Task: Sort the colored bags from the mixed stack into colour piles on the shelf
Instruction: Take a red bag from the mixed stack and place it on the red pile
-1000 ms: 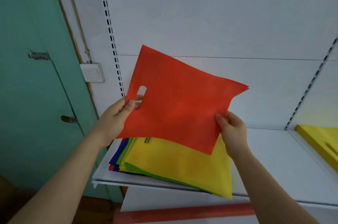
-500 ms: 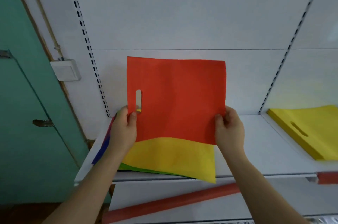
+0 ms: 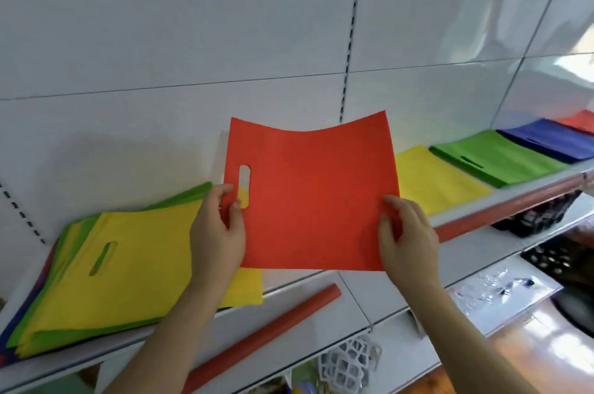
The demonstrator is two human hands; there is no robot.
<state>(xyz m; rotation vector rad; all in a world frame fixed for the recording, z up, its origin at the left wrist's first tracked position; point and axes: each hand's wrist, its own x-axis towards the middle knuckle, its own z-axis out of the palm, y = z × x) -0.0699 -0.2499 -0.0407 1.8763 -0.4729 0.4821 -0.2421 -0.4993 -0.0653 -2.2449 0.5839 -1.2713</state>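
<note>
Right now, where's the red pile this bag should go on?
In the head view, the red pile lies at the far right end of the shelf, just past the blue pile, beyond the green pile.

Left hand (image 3: 218, 229), right hand (image 3: 406, 239) pinching

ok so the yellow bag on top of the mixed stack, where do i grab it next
Probably by the handle end of the yellow bag: pinch the strip of cloth beside its handle slot, coming from the left front. That end lies flat, bare and uppermost on the mixed stack, while the left hand and red bag hide its right end.
</note>
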